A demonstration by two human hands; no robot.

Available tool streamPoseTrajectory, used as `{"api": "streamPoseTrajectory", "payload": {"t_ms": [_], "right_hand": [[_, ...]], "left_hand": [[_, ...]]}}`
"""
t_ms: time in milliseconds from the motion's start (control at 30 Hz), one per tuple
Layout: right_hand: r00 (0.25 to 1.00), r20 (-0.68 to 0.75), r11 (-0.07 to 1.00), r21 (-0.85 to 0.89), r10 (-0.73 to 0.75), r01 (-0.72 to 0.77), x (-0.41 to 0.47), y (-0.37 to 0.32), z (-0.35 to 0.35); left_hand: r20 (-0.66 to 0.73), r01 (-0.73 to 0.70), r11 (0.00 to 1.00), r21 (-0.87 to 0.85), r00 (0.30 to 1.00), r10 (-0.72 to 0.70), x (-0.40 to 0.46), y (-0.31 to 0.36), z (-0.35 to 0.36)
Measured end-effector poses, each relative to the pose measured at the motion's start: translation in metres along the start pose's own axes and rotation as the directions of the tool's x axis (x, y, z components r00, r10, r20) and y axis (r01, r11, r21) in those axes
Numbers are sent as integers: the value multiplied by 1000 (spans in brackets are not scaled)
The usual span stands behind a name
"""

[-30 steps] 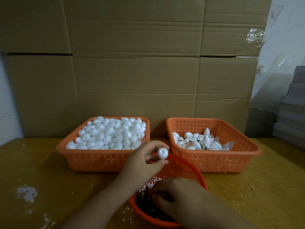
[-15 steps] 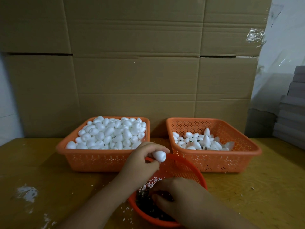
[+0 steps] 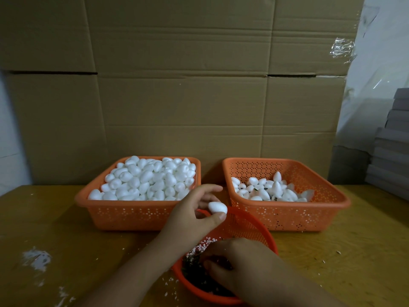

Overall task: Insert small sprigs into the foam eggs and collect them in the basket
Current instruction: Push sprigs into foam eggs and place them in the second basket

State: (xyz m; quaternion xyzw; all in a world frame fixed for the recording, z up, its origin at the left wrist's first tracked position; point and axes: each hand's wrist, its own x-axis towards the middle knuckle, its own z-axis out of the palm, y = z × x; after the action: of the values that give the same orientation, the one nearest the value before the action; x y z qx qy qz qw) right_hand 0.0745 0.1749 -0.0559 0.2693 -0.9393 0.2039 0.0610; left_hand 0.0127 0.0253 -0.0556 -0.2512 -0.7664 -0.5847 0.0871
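My left hand (image 3: 194, 209) pinches a foam egg (image 3: 217, 207) at center, above the round bowl (image 3: 250, 227). My right hand (image 3: 241, 264), at 6 o'clock, digs among sprigs (image 3: 194, 253); its grip is hidden. The egg looks light and dentable, so hold its sides gently.

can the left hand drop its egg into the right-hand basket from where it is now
Probably yes. The left hand pinches the foam egg just left of the right basket, whose top is open with space among its eggs. Nothing stands between them; the right hand is lower, in the round bowl.
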Motion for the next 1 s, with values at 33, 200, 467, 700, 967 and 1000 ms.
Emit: {"api": "streamPoseTrajectory", "payload": {"t_ms": [33,200,467,700,967,1000], "right_hand": [[1000,1,1000,1,-1,1,0,0,0],[1000,-7,1000,22,-10,11,0,0,0],[1000,-15,1000,4,-16,16,1,0,2],[1000,-16,999,-33,2,-3,2,1,0],[995,-60,929,-359,76,-92,2,11,-13],[995,-47,925,-365,90,-101,0,13,-16]], "left_hand": [[-6,3,1000,2,1000,-3,0,0,0],[-46,0,999,50,999,2,-2,2,1],[-21,-31,998,-49,999,30,-1,2,2],[-45,-104,985,137,993,111,-1,-1,-1],[-12,-111,971,212,993,116,-5,-2,7],[-6,-105,968,228,994,109,-6,-2,8]]}}
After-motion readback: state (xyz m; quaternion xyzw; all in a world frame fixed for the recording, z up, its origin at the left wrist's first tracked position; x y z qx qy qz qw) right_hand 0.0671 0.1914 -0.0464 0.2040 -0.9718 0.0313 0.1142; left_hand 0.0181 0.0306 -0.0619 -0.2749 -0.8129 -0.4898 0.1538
